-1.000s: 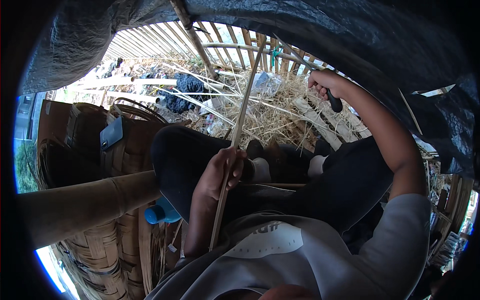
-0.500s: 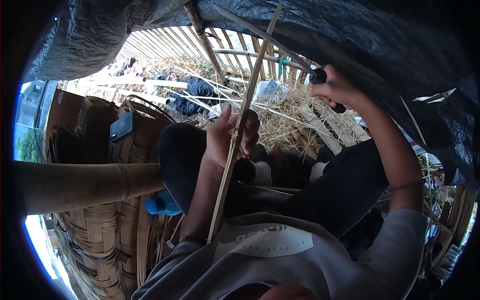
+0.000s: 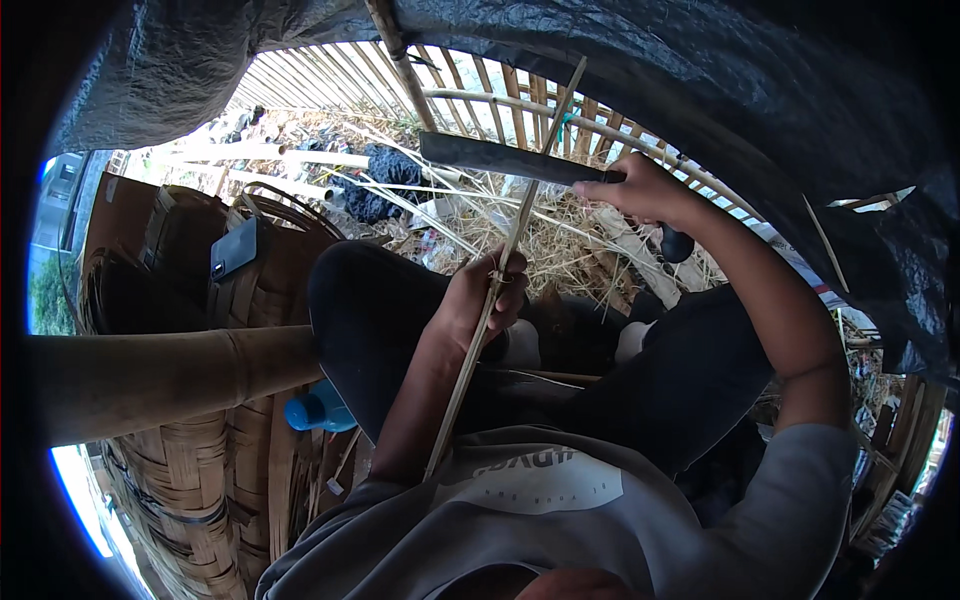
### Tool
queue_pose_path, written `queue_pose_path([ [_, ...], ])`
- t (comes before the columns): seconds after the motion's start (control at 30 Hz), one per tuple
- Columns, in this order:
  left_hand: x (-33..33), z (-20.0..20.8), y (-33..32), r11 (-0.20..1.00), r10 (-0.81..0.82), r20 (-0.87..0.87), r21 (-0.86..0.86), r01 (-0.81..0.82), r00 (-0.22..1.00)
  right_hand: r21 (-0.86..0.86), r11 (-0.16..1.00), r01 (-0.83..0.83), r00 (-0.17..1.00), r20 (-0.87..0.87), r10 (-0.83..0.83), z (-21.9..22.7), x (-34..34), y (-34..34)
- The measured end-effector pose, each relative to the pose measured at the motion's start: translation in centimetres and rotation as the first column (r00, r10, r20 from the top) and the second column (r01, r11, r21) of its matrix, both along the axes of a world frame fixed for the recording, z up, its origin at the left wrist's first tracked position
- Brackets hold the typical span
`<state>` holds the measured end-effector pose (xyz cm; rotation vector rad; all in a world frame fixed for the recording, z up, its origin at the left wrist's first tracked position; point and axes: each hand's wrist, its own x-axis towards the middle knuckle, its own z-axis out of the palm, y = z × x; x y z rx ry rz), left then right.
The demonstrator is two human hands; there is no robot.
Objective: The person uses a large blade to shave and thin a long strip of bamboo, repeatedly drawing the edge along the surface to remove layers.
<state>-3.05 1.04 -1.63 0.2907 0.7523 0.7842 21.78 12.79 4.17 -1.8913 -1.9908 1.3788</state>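
Observation:
My left hand (image 3: 480, 297) is closed around a long, narrow bamboo strip (image 3: 522, 215), which slants from beside my left forearm up toward the far fence. In my right hand (image 3: 645, 195) is the dark handle of a large knife (image 3: 490, 157). Its broad grey blade points left and crosses the strip beyond my left hand, lying over the strip as seen from here. Whether the edge touches the bamboo cannot be made out. Part of the strip passes behind the blade.
A thick bamboo pole (image 3: 180, 378) runs in from the left to my knee. Woven bamboo baskets (image 3: 190, 470) stand there, with a phone (image 3: 235, 250) on one and a blue bottle (image 3: 322, 408) nearby. Shavings (image 3: 570, 265) litter the ground before a slatted fence (image 3: 480, 100); dark sheeting (image 3: 720, 90) hangs overhead.
My right hand has lowered the knife and turned it, so the blade's broad side now shows across the strip. My left hand has shifted slightly nearer and right with the strip, its fingers curled tighter.

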Motion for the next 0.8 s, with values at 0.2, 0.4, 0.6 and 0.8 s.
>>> queue_pose_path([
  [0.2, 2.0, 0.5, 0.1, 0.995, -0.096, -0.212, 0.017, 0.102, 0.973, 0.506, 0.861, 0.041, 0.995, 0.060, -0.082, -5.6, 3.8, 5.9],
  [0.4, 2.7, -0.3, -0.4, 0.956, -0.128, -0.455, 0.179, 0.231, 0.881, 0.204, 0.919, 0.337, 0.938, 0.011, -0.347, -5.7, 6.1, 7.4],
  [0.6, 1.9, -1.1, -0.2, 0.967, -0.162, -0.466, 0.103, 0.235, 0.870, 0.030, 0.995, 0.097, 0.977, 0.186, -0.101, -6.7, 3.5, 5.5],
  [0.8, 1.6, -0.8, 0.1, 0.981, -0.135, -0.395, 0.077, 0.179, 0.909, 0.339, 0.936, -0.098, 0.990, 0.125, 0.058, -8.3, 1.2, 6.3],
])
